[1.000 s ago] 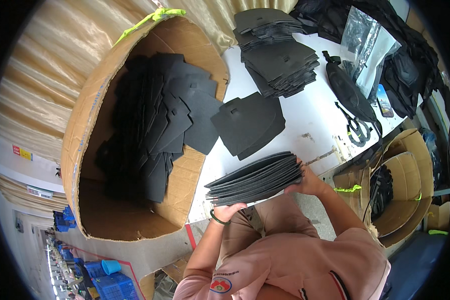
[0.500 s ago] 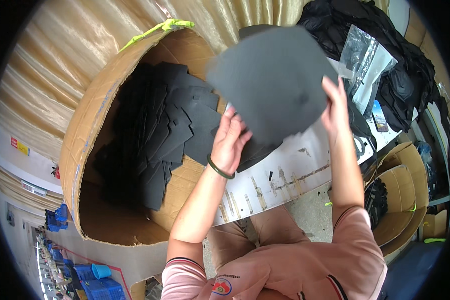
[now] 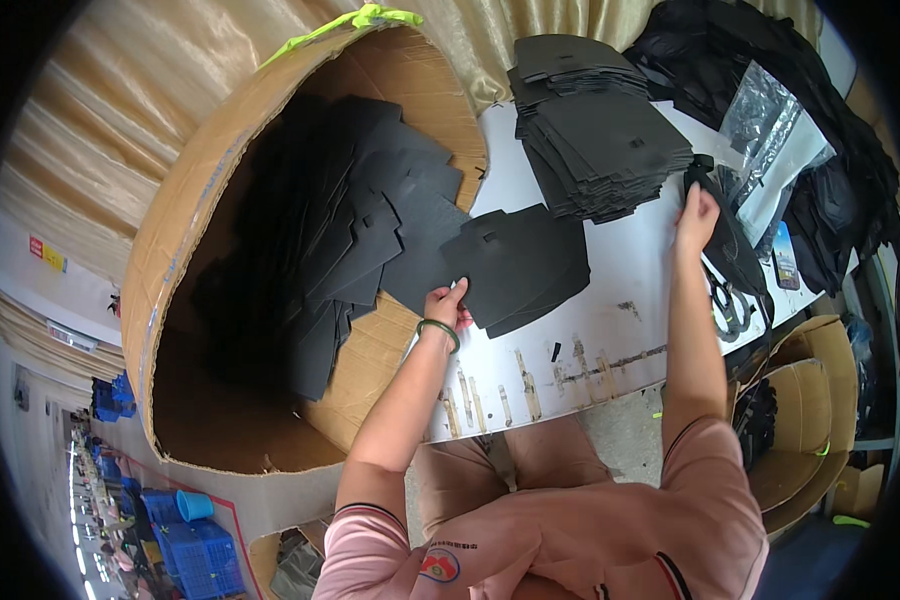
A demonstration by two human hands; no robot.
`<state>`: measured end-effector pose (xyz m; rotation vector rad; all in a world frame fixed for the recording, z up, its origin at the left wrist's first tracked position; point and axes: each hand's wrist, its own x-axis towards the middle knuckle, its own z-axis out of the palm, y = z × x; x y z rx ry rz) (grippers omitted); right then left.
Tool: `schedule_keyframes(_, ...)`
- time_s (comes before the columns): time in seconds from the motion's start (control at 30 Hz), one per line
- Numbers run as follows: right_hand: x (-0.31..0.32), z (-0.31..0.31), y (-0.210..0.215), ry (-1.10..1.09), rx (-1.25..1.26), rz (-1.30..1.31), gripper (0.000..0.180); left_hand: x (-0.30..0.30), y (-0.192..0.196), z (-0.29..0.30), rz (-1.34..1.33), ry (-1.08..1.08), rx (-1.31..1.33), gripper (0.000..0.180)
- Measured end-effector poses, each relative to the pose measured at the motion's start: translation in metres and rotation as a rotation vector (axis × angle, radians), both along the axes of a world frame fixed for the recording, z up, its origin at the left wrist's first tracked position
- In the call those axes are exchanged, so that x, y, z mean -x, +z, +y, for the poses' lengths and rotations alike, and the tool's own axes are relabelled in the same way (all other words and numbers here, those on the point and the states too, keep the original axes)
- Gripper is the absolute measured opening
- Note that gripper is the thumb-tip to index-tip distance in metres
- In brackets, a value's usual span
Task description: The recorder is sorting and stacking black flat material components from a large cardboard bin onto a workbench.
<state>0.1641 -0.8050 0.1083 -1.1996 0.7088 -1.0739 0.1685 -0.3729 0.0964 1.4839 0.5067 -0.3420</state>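
My left hand [image 3: 452, 304] pinches the left edge of a dark grey flat panel [image 3: 530, 250] with a small slot near its upper edge. The panel lies low over the white table, with another dark sheet partly showing beneath it. Beyond it stands a tall stack of similar dark panels [image 3: 610, 135]. To the right of the stack, my right hand [image 3: 697, 218] is closed on a black strap-like fabric piece [image 3: 730, 225]. That piece runs down along the table's right side; what exactly the fingertips hold is partly hidden.
A big cardboard box [image 3: 200, 200] lies open on the left, with many loose dark panels [image 3: 370, 220] spilling toward the table [image 3: 610, 300]. At the right are scissors [image 3: 728, 305], a phone [image 3: 785, 258], a clear plastic bag [image 3: 770, 140] and black fabric [image 3: 840, 150]. Another carton [image 3: 800, 400] stands below.
The panel that both hands held up has come down to the table. My right hand has let go of it and moved right to the black fabric piece; the stack now shows.
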Motion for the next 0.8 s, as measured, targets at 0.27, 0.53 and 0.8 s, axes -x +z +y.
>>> schedule_keyframes(0.27, 0.024, 0.120, -0.049, 0.646, 0.041, 0.342, 0.046, 0.001, 0.027, -0.019, 0.010, -0.139, -0.154, 0.026)
schedule_keyframes(0.53, 0.037, 0.140, -0.022, 1.080, 0.195, 0.301, 0.045, 0.048, 0.016, 0.000, -0.263, -0.174, 0.139, 0.040)
schedule_keyframes(0.8, 0.084, 0.165, 0.007, 0.900, 0.735, 0.183, 0.036, 0.097, 0.037, 0.030, -0.774, -0.269, 0.128, 0.054)
